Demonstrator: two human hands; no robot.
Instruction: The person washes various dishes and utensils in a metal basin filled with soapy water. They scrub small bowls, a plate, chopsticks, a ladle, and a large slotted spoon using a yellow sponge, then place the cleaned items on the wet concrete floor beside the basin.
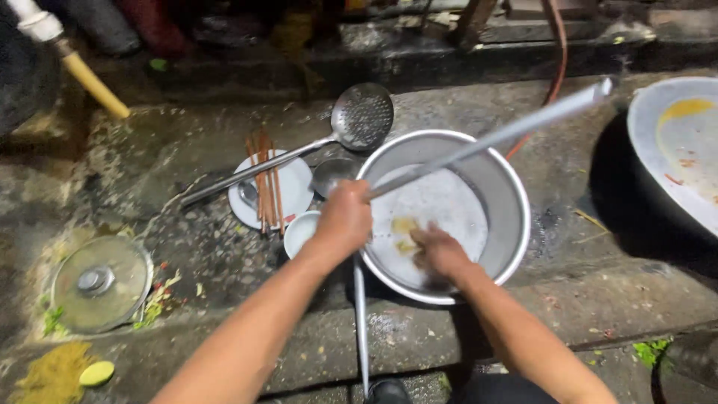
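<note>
A long thin metal handle (361, 329) runs from six o'clock up toward the hands over the wet concrete floor (613, 292). The left hand (344, 218) is closed tight around a long silver metal rod-shaped handle (508, 133), which slants away to two o'clock. Just at its three o'clock, the right hand (437, 253) is curled with fingers pressed down inside the large round silver metal basin (508, 194), on a yellowish smear; whether it grips anything there I cannot tell. The basin sits at the centre. At nine o'clock of the left hand is a small white bowl (299, 230); beyond it, a white plate (295, 183) carries brown wooden chopsticks (263, 179). A perforated metal skimmer ladle (363, 116) lies across at eleven o'clock. At eight o'clock lies a round glass pot lid (101, 283).
</note>
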